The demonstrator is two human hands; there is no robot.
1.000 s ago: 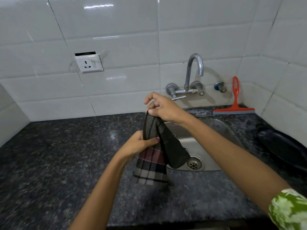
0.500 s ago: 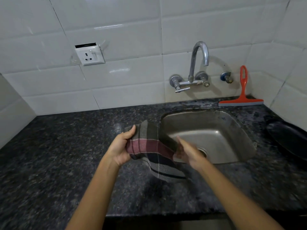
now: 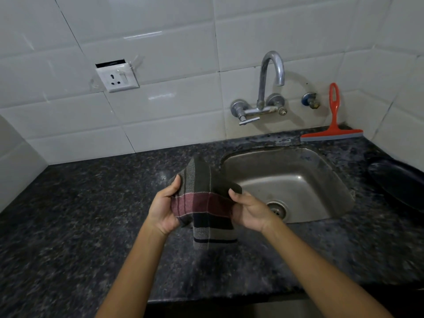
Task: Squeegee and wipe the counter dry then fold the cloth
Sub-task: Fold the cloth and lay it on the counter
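Observation:
A dark checked cloth (image 3: 204, 203) with a maroon band hangs folded between my two hands, above the black speckled counter (image 3: 75, 226) just left of the sink. My left hand (image 3: 164, 208) pinches its left edge, thumb on top. My right hand (image 3: 249, 211) grips its right edge. The cloth's lower end dangles toward the counter. The red squeegee (image 3: 333, 125) leans against the tiled wall at the back right, behind the sink, well away from both hands.
A steel sink (image 3: 296, 180) is set in the counter right of the cloth, with a wall tap (image 3: 263, 88) above it. A black pan (image 3: 399, 187) lies at the far right. A wall socket (image 3: 117, 78) sits on the tiles at left.
My right hand came down from holding the cloth's top high and now grips its right edge. The cloth went from hanging long to being held doubled over between both hands.

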